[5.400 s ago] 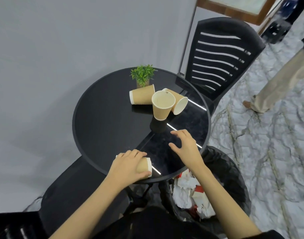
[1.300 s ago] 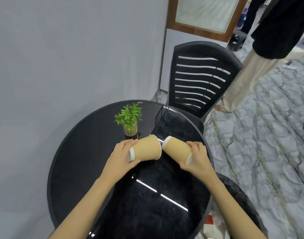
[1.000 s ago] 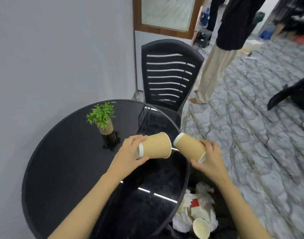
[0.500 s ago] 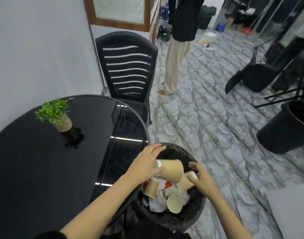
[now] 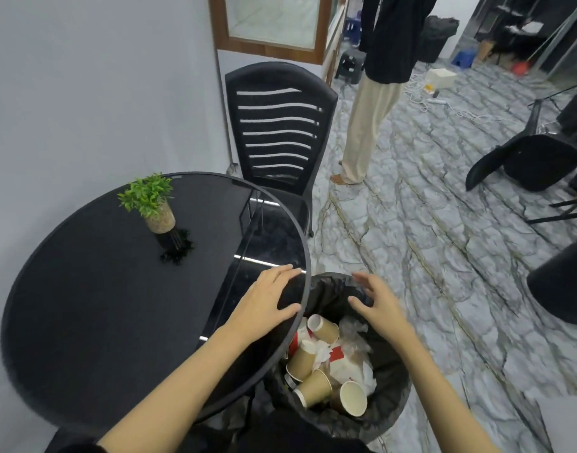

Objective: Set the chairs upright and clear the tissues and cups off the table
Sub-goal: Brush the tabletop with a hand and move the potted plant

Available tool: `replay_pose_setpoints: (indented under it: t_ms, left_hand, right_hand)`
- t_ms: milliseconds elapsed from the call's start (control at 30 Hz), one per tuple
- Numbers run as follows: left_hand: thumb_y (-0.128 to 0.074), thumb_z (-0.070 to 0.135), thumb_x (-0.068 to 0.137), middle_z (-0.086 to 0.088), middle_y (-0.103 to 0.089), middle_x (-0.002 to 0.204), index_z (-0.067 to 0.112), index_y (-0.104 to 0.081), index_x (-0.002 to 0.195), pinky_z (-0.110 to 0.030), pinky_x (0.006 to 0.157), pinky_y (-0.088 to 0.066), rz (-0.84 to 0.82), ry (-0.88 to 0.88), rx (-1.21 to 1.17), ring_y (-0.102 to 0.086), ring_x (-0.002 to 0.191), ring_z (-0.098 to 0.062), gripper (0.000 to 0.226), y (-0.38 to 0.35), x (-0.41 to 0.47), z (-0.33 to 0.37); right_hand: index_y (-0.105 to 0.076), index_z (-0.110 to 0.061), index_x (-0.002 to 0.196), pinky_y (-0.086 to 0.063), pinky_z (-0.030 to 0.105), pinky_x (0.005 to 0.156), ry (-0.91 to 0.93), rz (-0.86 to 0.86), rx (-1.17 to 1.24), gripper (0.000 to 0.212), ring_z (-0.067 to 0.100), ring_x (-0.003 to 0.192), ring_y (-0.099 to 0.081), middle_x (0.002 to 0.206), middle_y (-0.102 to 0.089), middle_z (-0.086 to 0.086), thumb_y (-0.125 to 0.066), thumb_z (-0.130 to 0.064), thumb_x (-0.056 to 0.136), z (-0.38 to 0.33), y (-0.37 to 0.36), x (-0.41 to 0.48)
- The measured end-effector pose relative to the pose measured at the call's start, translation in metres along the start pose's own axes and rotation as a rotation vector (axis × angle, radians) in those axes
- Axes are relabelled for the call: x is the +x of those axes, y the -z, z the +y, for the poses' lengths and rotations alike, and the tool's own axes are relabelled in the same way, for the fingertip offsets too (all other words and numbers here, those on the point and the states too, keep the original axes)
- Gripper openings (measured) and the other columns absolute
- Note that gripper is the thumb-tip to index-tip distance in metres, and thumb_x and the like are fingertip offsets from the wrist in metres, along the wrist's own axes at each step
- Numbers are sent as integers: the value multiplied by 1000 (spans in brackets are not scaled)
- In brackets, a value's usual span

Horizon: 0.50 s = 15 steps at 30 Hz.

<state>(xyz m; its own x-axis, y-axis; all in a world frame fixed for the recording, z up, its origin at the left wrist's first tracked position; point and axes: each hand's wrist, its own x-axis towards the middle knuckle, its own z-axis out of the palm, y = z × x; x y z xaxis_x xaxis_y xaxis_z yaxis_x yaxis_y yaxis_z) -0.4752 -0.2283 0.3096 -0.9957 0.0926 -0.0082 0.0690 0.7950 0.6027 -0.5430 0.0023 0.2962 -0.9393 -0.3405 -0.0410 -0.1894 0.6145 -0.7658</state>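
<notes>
Over at the left, the round black bench [image 5: 84,289] carries only a small potted plant [image 5: 151,201], set toward its far side. Behind it a black slatted chair [image 5: 277,135] stands upright. The person's left hand [image 5: 264,302] hovers over the bench's right edge, fingers [image 5: 282,273] spread and released, holding nothing. Just beside the bench, a black-lined bin [image 5: 388,387] on the floor holds the paper cups [image 5: 313,384], lying among crumpled tissues [image 5: 352,361]. The right hand [image 5: 378,305] hangs above the bin's far rim, fingers likewise loose and empty. Further right, someone in pale trousers [image 5: 365,125] stands on the marbled floor.
</notes>
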Motion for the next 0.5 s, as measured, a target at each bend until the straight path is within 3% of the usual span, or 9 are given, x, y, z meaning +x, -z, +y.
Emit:
replay_pose_setpoints:
  t_ms: [200, 333, 500]
  left_hand:
    - [-60, 32, 89, 7, -31, 151, 27, -31, 144, -29, 114, -25, 80, 146, -28, -27, 138, -11, 63, 25, -32, -39]
    - [-60, 32, 89, 7, -32, 151, 27, -31, 144, -32, 114, -27, 147, 267, -49, -27, 139, -11, 62, 37, -53, -72]
    - [-59, 32, 89, 3, -32, 151, 24, -32, 144, -38, 115, -29, 214, 401, -41, -29, 139, -15, 61, 49, -76, -114]
  right_hand:
    - [-48, -13, 126, -38, 24, 99, 130, -124, 0, 45, 8, 115, -47, 120, -51, -6, -63, -11, 84, -46, -37, 38]
    - [-48, -14, 126, -35, 9, 91, 213, -216, -22, 44, 6, 112, -48, 121, -53, -4, -64, -13, 84, -73, -71, 62]
    - [-49, -13, 126, -36, 23, 99, 269, -330, -27, 44, 13, 119, -49, 128, -54, 3, -63, -12, 85, -107, -115, 84]
